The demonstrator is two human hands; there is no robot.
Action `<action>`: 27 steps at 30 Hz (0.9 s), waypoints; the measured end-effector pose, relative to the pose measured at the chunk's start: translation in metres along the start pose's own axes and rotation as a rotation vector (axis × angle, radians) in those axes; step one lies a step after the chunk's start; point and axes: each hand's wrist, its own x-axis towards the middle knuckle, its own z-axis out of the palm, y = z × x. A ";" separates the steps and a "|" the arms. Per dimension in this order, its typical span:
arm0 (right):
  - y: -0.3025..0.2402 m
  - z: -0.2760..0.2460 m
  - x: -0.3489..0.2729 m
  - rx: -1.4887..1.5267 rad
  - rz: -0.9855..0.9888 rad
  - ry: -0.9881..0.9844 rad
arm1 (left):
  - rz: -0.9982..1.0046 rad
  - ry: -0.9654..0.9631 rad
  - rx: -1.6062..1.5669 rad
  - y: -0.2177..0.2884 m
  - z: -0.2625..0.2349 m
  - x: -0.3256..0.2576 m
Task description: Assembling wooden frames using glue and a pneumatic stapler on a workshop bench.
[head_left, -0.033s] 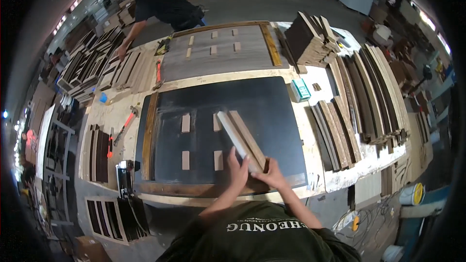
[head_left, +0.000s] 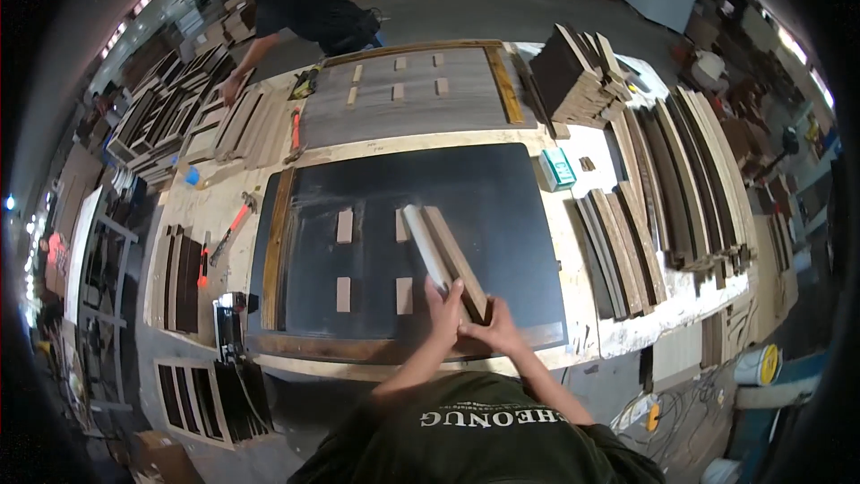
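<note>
Lengthwise, wooden strip [head_left: 445,255] angled up-left.

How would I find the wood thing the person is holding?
Look at the big black panel on the workbench. Near its front edge, both hands, left hand and right hand, grip a long wooden strip. Unlike the small flat wooden blocks beside it, it is long and slanted.

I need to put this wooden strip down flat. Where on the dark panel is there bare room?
Bare: the dark panel right of the wooden strip, up to the green box, and its top band. Crowded: small wood blocks left; stacked boards beyond the right edge.
</note>
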 end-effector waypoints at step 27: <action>-0.003 0.064 0.038 -0.993 -0.229 -0.376 | 0.263 0.149 1.008 -0.047 -0.175 0.058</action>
